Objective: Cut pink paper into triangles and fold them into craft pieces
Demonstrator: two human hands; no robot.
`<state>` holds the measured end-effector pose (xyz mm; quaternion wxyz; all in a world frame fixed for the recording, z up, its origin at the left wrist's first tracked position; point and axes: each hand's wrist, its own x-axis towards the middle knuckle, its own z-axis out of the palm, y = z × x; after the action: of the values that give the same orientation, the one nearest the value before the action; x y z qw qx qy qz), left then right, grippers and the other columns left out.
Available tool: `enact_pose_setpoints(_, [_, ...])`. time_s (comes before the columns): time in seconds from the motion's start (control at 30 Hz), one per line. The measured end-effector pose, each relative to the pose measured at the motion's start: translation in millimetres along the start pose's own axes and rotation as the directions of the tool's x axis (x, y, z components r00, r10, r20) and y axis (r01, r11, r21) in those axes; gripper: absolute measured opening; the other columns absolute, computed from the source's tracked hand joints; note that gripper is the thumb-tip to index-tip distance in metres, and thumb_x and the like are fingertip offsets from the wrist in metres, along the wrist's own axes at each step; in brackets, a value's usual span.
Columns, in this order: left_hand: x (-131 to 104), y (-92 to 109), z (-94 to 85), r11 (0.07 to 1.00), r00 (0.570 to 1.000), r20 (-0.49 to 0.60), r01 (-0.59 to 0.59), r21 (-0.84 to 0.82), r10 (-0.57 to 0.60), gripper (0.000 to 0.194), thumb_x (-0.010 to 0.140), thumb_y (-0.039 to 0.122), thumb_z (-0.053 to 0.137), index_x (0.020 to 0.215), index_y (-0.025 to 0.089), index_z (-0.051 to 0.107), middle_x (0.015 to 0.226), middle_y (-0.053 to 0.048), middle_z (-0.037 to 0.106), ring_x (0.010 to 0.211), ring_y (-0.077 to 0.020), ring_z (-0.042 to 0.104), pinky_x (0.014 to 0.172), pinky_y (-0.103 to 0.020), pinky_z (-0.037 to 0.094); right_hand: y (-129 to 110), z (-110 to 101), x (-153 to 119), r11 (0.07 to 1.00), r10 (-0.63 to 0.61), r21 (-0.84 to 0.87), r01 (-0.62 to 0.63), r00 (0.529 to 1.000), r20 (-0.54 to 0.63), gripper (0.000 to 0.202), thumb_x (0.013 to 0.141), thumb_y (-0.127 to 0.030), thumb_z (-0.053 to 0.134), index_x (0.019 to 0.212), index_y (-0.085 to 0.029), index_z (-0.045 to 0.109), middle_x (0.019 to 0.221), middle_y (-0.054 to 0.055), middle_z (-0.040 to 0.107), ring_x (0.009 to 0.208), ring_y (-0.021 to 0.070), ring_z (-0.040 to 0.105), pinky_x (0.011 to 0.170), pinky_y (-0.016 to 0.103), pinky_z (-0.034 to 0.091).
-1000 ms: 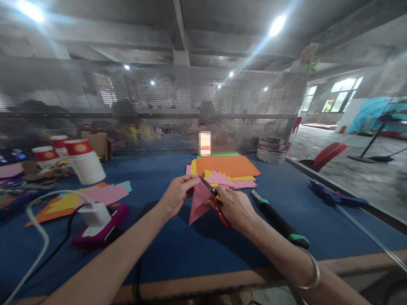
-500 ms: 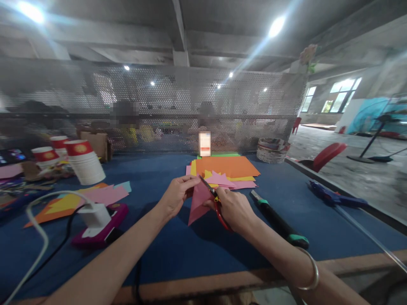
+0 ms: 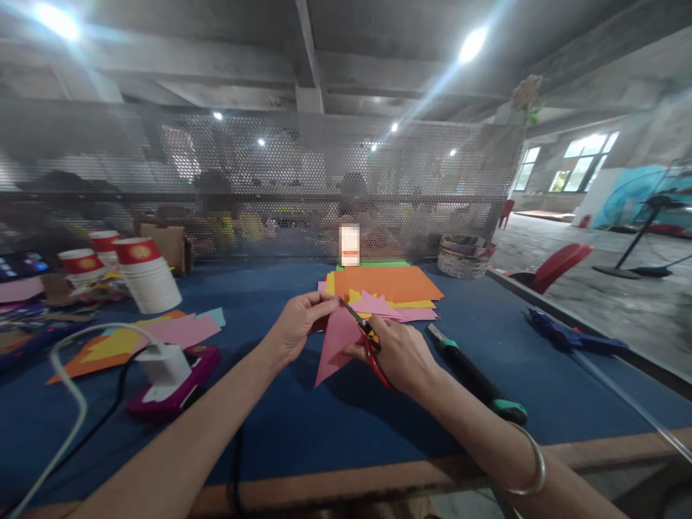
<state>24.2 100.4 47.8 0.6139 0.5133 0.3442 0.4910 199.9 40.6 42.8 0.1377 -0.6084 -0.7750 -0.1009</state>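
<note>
I see the pink paper (image 3: 336, 346) hanging above the blue table (image 3: 292, 440), scissors (image 3: 373, 364) at its upper edge. The left hand (image 3: 297, 323), reaching in from its side, pinches the top corner, fingers closed. The right hand (image 3: 403, 357), angled inward, curls around the scissors' red handles.

Pink paper (image 3: 338, 344): lower tip has swung slightly toward the left-hand side and nearer the wearer; its face now reads lighter than in both earlier frames. Scissors (image 3: 363, 318): more of the black-and-yellow part beside the right hand (image 3: 403, 357) is exposed. Head view: slight shift, with surroundings displaced a little rightward in frame, most noticeably the paper cups (image 3: 148, 277).
</note>
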Motion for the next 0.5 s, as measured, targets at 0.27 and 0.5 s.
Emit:
enact_pose_setpoints(0.27, [-0.8, -2.8, 0.9, 0.999, 0.999, 0.013, 0.036, -0.028, -0.036, 0.029, 0.055, 0.03, 0.081, 0.076, 0.014, 0.067, 0.075, -0.002, 0.068, 0.065, -0.0109, 0.06, 0.065, -0.023, 0.046, -0.7, -0.6, -1.5, 1.0, -0.005, 0.011, 0.005, 0.999, -0.032, 0.063, 0.083, -0.077, 0.034, 0.097, -0.019, 0.053, 0.09, 0.009, 0.068, 0.077, 0.0256, 0.067, 0.055, 0.029, 0.032])
enact_pose_setpoints(0.5, [-1.6, -10.4, 4.3, 1.0, 0.999, 0.047, 0.018, -0.026, -0.017, 0.026, 0.059, 0.029, 0.08, 0.078, 0.015, 0.068, 0.075, -0.001, 0.068, 0.067, -0.0122, 0.062, 0.069, -0.025, 0.047, -0.2, 1.2, -1.5, 1.0, -0.001, -0.005, 0.001, 1.0, -0.031, 0.062, 0.084, -0.076, 0.034, 0.097, -0.018, 0.053, 0.089, 0.01, 0.068, 0.078, 0.0258, 0.067, 0.055, 0.029, 0.034])
